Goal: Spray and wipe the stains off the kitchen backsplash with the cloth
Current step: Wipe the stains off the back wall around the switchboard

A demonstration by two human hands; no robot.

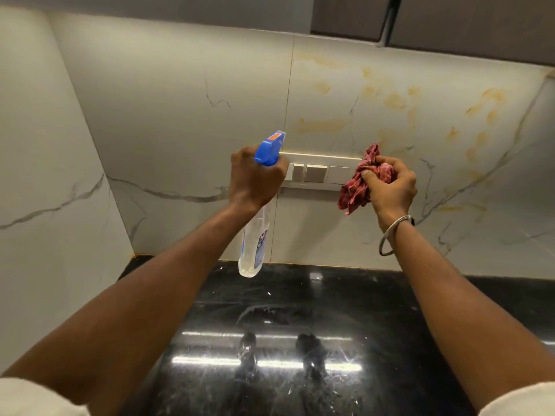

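My left hand (255, 178) grips a clear spray bottle (253, 244) by the neck, its blue trigger head (270, 148) pointing up at the wall. A bunched red patterned cloth (357, 187) is held in my right hand (390, 187), just in front of the wall. The white marble backsplash (180, 115) carries several yellow-orange stains (393, 100) spread across its upper right part, above and to the right of both hands. One smear (321, 126) lies just above the bottle's nozzle.
A cream switch plate (318, 172) is set in the wall between my hands. Below lies a glossy black countertop (285, 340). A white side wall (45, 175) closes the left. Dark upper cabinets (465, 22) overhang at top right. A metal bangle (390, 235) hangs on my right wrist.
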